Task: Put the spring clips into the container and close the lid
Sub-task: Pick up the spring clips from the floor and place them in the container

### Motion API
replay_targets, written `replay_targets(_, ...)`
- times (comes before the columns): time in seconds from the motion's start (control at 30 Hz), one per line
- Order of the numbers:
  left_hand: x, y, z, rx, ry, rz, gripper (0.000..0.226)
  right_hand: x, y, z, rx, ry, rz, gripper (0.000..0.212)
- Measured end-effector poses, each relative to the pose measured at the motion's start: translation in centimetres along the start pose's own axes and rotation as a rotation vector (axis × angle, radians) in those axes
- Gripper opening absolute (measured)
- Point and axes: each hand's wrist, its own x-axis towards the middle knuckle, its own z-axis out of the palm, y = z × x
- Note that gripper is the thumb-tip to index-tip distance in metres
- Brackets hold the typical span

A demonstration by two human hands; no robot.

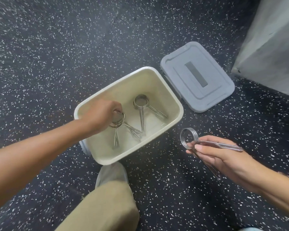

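Note:
A cream open container [179, 112] stands on the dark speckled floor. One metal spring clip [141, 104] lies inside it at the back. My left hand [101, 116] reaches into the container from the left and grips the coil of a second spring clip [122, 129], whose handles point down toward the bottom. To the right of the container, above the floor, my right hand [223, 157] holds a third spring clip [189, 137] by its handles, coil pointing left. The grey lid [197, 76] lies flat on the floor behind and right of the container.
A grey concrete block or wall [270, 47] rises at the right rear. My knee in khaki trousers [107, 205] and a light shoe [112, 172] sit just in front of the container. Speckled rubber floor [57, 55] surrounds everything.

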Motion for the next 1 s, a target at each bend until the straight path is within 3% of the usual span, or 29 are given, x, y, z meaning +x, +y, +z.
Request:
replay_targets(0.37,0.3,-0.6,1.1,-0.077,-0.079,0.018,0.036,-0.9,-2.9,3.4,0.119,-0.005,-0.054,0.029)
replay_targets(0.5,-0.6,-0.4,0.4,-0.087,0.017,0.032,0.032,0.3,-5.5,5.1,0.078,-0.068,-0.050,0.036)
replay_targets(0.7,-2.3,-0.1,-1.2,-0.134,0.200,0.033,0.021,4.3,-9.4,8.9,0.093,-0.102,-0.002,0.017)
replay_targets(0.9,-2.8,0.3,-2.6,-0.195,0.329,0.015,0.018,11.6,-8.8,13.5,0.041,-0.027,0.081,0.034)
replay_targets(1.0,-2.9,0.4,-3.0,-0.192,0.350,0.034,0.019,14.2,-7.7,14.6,0.091,0.027,0.145,0.018)
